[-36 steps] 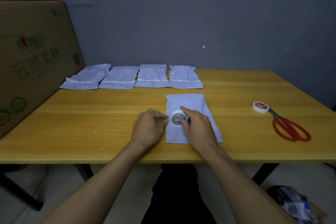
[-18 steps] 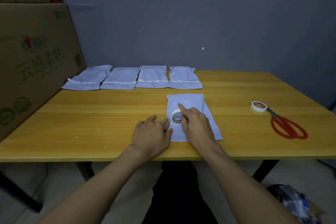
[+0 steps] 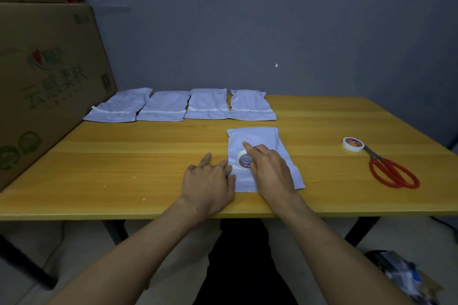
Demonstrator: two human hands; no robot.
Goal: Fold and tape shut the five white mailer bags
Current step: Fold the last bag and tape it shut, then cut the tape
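Looking down at both hands, I find the fifth bag (image 3: 255, 135) lying under the right hand (image 3: 270, 171) and just right of the left hand (image 3: 208, 181). Its long axis runs straight away from me, toward the row of 4 bags (image 3: 208, 104) well beyond the fingertips. Each of those 4 shows a pale strip across its near end, so I judge them taped and this 1 the last. The left hand lies flat on the table (image 3: 124, 168), fingers spread, their tips touching the bag's left edge. The right hand sits on the tape roll (image 3: 244, 161), which stands on the bag's middle. Its index finger reaches straight across the top and the other fingers curl round the roll's right side. The right hand is the nearer to the roll, so I expect any strip to run crosswise, from the roll toward the left hand. The right thumb is hidden, and I cannot tell whether a free tape end is lifted. The bag's near end is partly covered, so its fold is unclear. Well off to the right of the right hand lie a spare roll (image 3: 353, 143) and red scissors (image 3: 391, 171), touching each other.
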